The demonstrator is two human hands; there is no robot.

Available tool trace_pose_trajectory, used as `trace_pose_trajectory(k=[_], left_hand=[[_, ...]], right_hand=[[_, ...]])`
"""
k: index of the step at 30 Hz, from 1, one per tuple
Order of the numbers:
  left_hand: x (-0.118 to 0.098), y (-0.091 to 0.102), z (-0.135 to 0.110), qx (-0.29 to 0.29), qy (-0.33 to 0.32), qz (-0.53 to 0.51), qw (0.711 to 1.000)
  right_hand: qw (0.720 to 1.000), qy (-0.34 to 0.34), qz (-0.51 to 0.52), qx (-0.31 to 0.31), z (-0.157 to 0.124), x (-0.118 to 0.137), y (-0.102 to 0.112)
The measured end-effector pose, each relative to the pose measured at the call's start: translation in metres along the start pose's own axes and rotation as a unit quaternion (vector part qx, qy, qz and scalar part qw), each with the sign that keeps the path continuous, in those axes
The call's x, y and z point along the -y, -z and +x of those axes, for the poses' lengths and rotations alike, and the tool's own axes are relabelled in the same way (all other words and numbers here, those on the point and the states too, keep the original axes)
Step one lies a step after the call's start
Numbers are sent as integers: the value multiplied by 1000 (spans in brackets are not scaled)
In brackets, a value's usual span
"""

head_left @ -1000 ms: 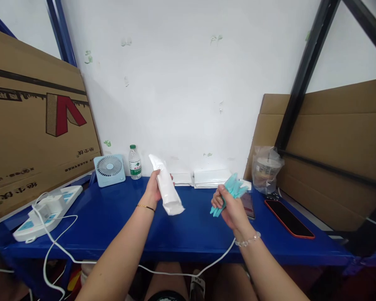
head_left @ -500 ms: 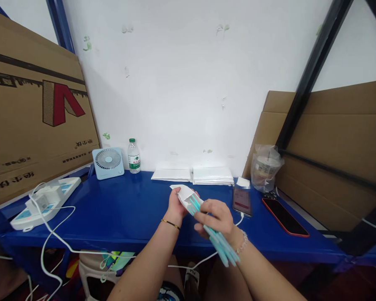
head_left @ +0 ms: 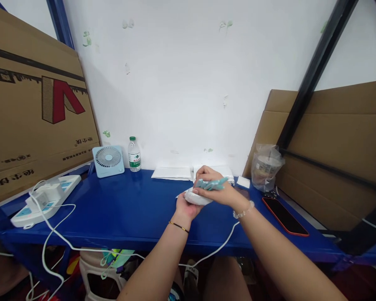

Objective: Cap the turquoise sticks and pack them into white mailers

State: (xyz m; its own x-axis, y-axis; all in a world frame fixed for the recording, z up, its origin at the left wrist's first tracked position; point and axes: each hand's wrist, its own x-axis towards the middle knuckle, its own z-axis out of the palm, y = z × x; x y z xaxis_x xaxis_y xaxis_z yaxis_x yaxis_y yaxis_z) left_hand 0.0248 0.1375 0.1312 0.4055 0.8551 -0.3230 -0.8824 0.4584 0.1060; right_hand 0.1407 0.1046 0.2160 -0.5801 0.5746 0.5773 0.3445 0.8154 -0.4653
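Observation:
Over the middle of the blue table, my left hand (head_left: 186,207) cups a small white packet (head_left: 200,198), its fingers mostly hidden beneath it. My right hand (head_left: 221,195) is closed on a bunch of slim teal sticks (head_left: 211,184), whose exact kind I cannot make out. These lie almost level, just above the packet, and the right fingertips touch the packet's upper side. The packet's opening does not show from here. Behind the hands, along the wall, are a stack of flat white packets (head_left: 171,173) and another stack (head_left: 227,172), partly covered by my right hand.
On the left stand a light blue fan (head_left: 109,161), a water bottle (head_left: 134,155) and a white power strip (head_left: 65,190) with cables. To the right are a bagged drink cup (head_left: 266,169), a red-edged phone (head_left: 285,216) and a second phone (head_left: 243,192), mostly covered by my right arm.
My right hand has risen and turned, bringing the teal sticks from hanging below the packet to level above it. The packet has tilted and moved slightly right with my left hand.

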Motion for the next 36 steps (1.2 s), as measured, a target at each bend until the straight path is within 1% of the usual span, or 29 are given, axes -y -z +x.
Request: trace_pose_trajectory(k=[3,5,8,10,12,14,16,20,23,25,27,29,30,32,33,34,35,36], left_hand=[[1,-11,3,6,1,-31,999],[1,-17,3,5,-2,-48,999],[-1,-23,2,25,-5,-67,997],[-3,-23,2,30,-6,-69,997],[-6,-21,2,19,-10,-66,998],[-8,-17,4,20,-6,-61,998],[-10,-12,5,24,-3,-47,999],[-10,-9,6,21,-26,-47,998],[-11,-12,3,54,-33,-51,997],[-12,-14,2,66,-37,-39,996],[-13,-15,2,67,-44,-30,996],[-16,-13,4,60,-51,-21,997],[-18,-12,6,51,-58,-18,997],[-22,-9,10,23,-68,-15,997],[-25,-8,11,11,-70,-15,997],[-27,-7,13,5,-71,-14,997],[-30,-7,15,5,-76,-11,997],[-33,-7,17,11,-82,0,997]], right_hand=[[999,-10,30,23,11,-4,9],[1000,-3,24,17,17,-8,14],[1000,4,9,16,22,-11,22],[1000,10,13,9,20,-12,26],[999,30,26,1,16,-10,28],[998,49,32,3,10,-8,28],[998,54,19,14,3,-6,25],[999,44,-17,16,-5,-2,24],[1000,24,-1,-15,-4,-2,27],[999,2,5,-47,-3,-5,26],[996,-13,-23,-84,-2,-11,20],[990,5,-90,-107,-5,-16,11],[986,27,-132,-102,-8,-18,6],[974,73,-207,-63,-13,-23,-3],[968,79,-233,-45,-15,-27,-7],[965,69,-248,-40,-16,-32,-9],[965,44,-253,-56,-15,-41,-9],[963,4,-253,-91,-13,-53,-7]])
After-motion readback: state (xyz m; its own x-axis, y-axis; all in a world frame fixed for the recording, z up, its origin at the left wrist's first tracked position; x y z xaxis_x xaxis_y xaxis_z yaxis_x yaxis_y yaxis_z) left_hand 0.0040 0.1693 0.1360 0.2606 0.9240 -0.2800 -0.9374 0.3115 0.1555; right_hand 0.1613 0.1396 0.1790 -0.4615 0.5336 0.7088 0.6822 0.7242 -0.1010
